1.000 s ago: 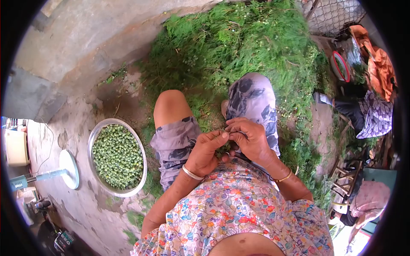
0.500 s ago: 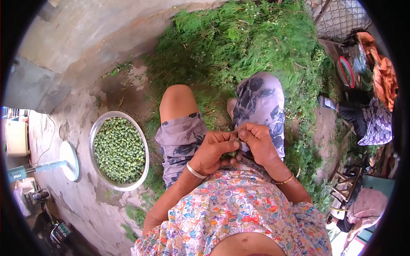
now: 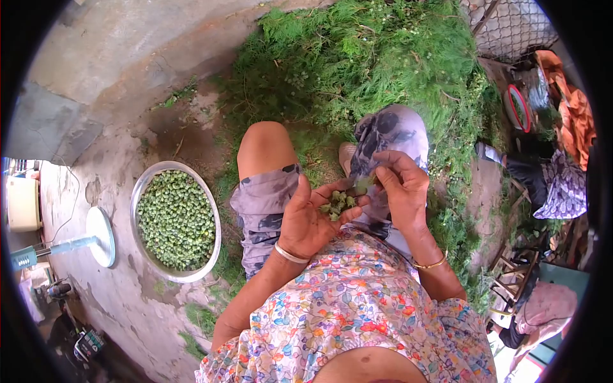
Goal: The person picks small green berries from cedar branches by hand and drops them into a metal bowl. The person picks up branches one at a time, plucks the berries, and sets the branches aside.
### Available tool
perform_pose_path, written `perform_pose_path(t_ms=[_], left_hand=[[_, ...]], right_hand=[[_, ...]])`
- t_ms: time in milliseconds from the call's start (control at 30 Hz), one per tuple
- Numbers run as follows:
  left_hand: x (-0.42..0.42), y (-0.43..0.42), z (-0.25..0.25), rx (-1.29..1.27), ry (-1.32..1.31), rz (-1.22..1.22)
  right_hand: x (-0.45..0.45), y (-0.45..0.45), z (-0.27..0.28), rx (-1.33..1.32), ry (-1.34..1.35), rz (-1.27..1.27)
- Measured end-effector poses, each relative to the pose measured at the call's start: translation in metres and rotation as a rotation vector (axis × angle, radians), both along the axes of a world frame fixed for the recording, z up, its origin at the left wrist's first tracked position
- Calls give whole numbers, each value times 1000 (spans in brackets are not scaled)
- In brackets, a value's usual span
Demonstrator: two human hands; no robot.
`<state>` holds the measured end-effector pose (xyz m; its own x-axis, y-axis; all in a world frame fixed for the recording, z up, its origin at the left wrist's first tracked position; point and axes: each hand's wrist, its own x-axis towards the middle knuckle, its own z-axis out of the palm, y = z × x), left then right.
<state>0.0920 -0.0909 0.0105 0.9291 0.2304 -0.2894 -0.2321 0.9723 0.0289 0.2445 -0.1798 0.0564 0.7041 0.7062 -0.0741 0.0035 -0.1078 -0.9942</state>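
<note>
My left hand (image 3: 308,218) is cupped palm up, thumb held apart, with several small green cones (image 3: 340,204) resting on its fingers. Just to the right, the thumb and fingers of my right hand (image 3: 405,191) pinch a small green sprig (image 3: 365,185), blurred at its edges, above the left fingertips. A wide metal basin (image 3: 218,246) on the left holds a heap of similar green cones (image 3: 175,217). Beyond my knees lies a large pile of feathery green branches (image 3: 370,57).
A pale-blue stand fan (image 3: 102,237) lies to the left of the basin. Concrete wall (image 3: 147,38) rises at upper left. At right are a red-rimmed round item (image 3: 517,108), orange cloth (image 3: 568,108), a wooden frame (image 3: 514,281) and another person's patterned clothing (image 3: 562,188).
My left hand has opened out, showing the cones that were mostly covered. The right hand has moved away to the right and slightly up, now with a small sprig between its fingers.
</note>
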Motion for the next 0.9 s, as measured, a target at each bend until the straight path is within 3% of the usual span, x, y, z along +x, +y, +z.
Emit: perform_pose_path(t_ms=[67,167,300,367,500,567,633,700,767,800,833,900], left_hand=[[0,1,2,18,-27,24],[-1,1,3,-26,-21,52],[-4,3,0,-18,-67,72],[-10,10,3,88,23,114],[-64,48,9,106,-69,250],[-108,75,17,267,26,491],[-155,103,27,532,366,725],[-190,121,29,783,722,852],[-225,133,29,1128,1471,555],[-255,143,1,1439,1753,562],[-260,143,10,1735,2143,285],[-260,140,21,1683,2118,317]], right_hand=[[1,-1,1,-111,-224,38],[-3,-2,7,-118,-116,134],[-6,-4,15,-121,-201,135],[5,-11,15,-73,-373,-8],[40,-37,27,-38,-360,-200],[62,-56,26,-130,-450,-285],[85,-81,16,-126,-448,-320],[103,-106,6,-428,-614,-315],[107,-115,4,-482,-593,-304],[109,-121,-2,-471,-596,-311],[110,-125,-6,-461,-600,-319],[112,-127,-5,-465,-536,-314]])
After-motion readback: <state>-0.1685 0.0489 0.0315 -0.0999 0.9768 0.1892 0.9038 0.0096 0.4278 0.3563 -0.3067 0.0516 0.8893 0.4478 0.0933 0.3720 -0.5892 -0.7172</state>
